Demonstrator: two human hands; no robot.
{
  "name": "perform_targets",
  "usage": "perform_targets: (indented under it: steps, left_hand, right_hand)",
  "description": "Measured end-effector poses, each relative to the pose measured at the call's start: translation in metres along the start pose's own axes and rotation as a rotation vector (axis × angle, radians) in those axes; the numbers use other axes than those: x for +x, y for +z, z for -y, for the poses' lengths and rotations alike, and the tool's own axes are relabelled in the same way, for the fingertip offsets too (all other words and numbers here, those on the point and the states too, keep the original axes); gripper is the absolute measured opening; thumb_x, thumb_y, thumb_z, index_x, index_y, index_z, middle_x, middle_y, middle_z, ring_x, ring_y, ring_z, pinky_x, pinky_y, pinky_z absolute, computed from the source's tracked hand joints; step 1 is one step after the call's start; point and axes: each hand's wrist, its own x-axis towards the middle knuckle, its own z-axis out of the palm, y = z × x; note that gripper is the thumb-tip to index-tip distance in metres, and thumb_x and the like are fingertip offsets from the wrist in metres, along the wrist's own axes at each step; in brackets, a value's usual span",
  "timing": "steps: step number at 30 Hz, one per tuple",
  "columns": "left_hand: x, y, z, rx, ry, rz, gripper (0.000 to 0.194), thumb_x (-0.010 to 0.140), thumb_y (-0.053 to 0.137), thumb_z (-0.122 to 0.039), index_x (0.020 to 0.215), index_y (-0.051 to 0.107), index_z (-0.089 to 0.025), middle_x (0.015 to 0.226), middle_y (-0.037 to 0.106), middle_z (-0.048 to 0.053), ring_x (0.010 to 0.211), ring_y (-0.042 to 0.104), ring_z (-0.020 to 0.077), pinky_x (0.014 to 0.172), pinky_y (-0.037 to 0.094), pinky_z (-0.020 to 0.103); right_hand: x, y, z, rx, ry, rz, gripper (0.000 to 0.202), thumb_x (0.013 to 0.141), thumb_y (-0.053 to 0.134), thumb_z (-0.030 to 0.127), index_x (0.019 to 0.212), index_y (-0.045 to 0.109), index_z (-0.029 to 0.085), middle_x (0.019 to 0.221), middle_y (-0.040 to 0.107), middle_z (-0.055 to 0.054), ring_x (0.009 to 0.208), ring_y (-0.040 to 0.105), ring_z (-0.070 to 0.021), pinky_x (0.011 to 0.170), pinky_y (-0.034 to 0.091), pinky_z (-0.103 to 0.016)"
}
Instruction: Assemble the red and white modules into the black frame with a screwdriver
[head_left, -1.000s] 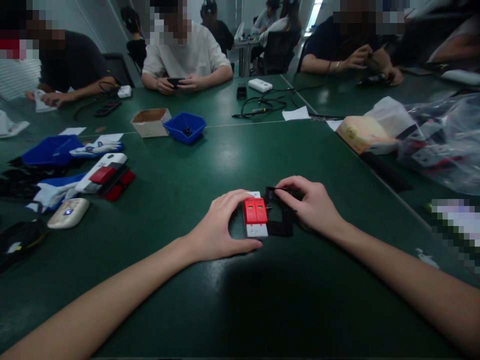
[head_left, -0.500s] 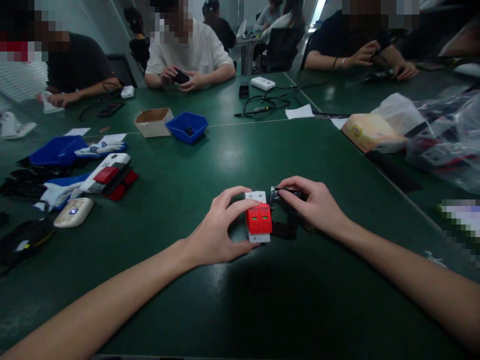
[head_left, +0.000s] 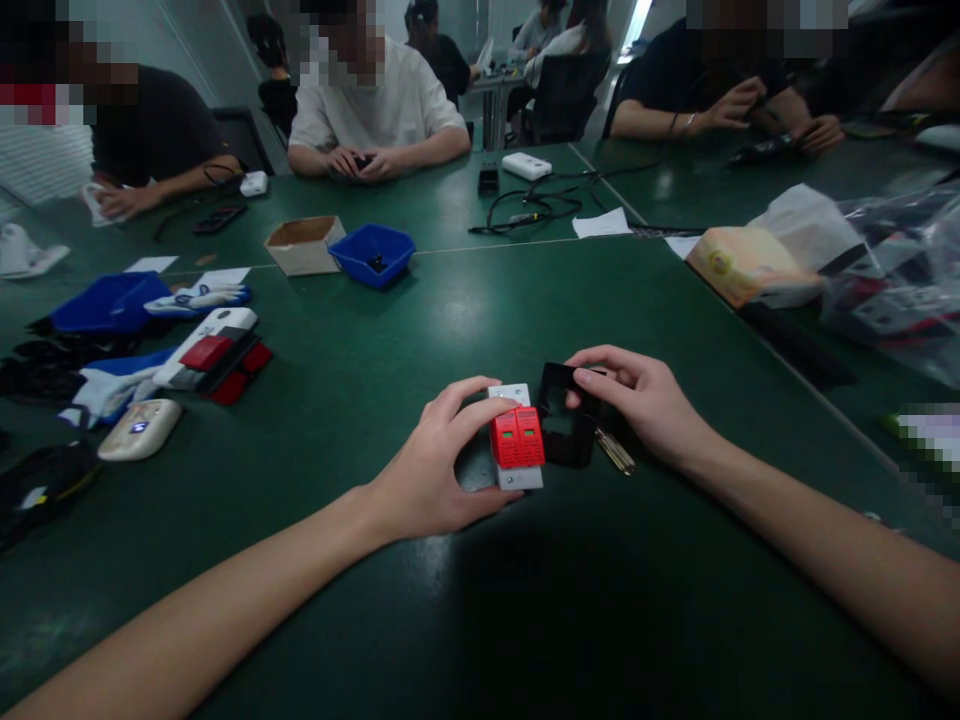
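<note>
My left hand [head_left: 431, 455] is closed around a red and light-grey surge protector module [head_left: 517, 440], thumb at its near end and fingers at its far end. Two small green windows show on its red face. Just to the right, the thumb and fingers of my right hand [head_left: 634, 400] pinch a black open frame-like piece [head_left: 568, 450]. The frame lies close against the module's right side; whether they touch I cannot tell. A small brass-coloured slotted strip [head_left: 615, 452] sticks out below my right hand, its other end hidden.
A blue bin [head_left: 375, 255] and a cardboard box [head_left: 304, 245] stand ahead. Gloves [head_left: 112, 385], a white device [head_left: 141, 430] and red-black parts [head_left: 225, 365] lie left. Plastic bags [head_left: 900, 270] are at right, cables [head_left: 517, 215] farther back. Several people sit around the table.
The black frame has turned in my right hand and now shows its open face. The brass-coloured strip has come into clearer view. My left hand holds the module almost unmoved.
</note>
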Motion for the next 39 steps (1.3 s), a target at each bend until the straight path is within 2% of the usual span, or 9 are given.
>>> perform_targets:
  steps: [10,17,25,34,39]
  left_hand:
    - [0.0005,0.0,0.0007,-0.002,0.017,-0.009,0.076,0.078,0.086,-0.034,0.143,0.047,-0.027,0.151,0.047,0.015,0.141,0.05,0.0358,0.116,0.047,0.055]
    - [-0.0009,0.0011,0.0013,0.043,0.14,-0.03,0.068,0.085,0.08,-0.032,0.144,0.045,-0.028,0.153,0.045,0.017,0.141,0.05,0.0365,0.113,0.049,0.059]
    - [-0.0008,0.0012,0.0017,0.04,0.215,-0.039,0.065,0.089,0.076,-0.028,0.144,0.042,-0.028,0.153,0.044,0.02,0.144,0.049,0.0359,0.114,0.049,0.058]
    - [-0.0015,0.0018,0.0031,0.056,0.244,-0.049,0.066,0.089,0.076,-0.027,0.145,0.042,-0.026,0.152,0.045,0.02,0.144,0.048,0.0359,0.115,0.048,0.058]
    - [-0.0021,0.0028,0.0037,0.059,0.213,-0.042,0.066,0.089,0.076,-0.029,0.146,0.042,-0.025,0.153,0.044,0.021,0.144,0.048,0.0361,0.114,0.048,0.058]
  right_hand:
    - [0.0004,-0.0039,-0.0054,0.115,-0.037,0.001,0.034,0.082,0.081,0.051,0.096,0.073,0.022,0.07,0.073,-0.001,0.064,0.065,-0.0168,0.059,0.054,-0.028]
    - [-0.0001,-0.005,-0.0089,0.147,-0.03,0.033,0.03,0.084,0.082,0.048,0.098,0.074,0.023,0.071,0.074,-0.001,0.064,0.065,-0.0157,0.06,0.055,-0.026]
    - [-0.0006,-0.004,-0.0052,0.135,-0.027,0.034,0.031,0.083,0.082,0.05,0.097,0.074,0.023,0.07,0.073,0.0,0.063,0.065,-0.0145,0.059,0.054,-0.024]
    - [-0.0011,-0.0035,-0.0023,0.106,-0.019,0.051,0.029,0.086,0.08,0.049,0.098,0.073,0.022,0.07,0.073,0.0,0.064,0.065,-0.0143,0.059,0.054,-0.024]
    - [-0.0019,-0.0031,-0.0033,0.098,-0.028,0.053,0.029,0.086,0.079,0.048,0.099,0.073,0.023,0.07,0.073,0.0,0.062,0.064,-0.0142,0.059,0.053,-0.024]
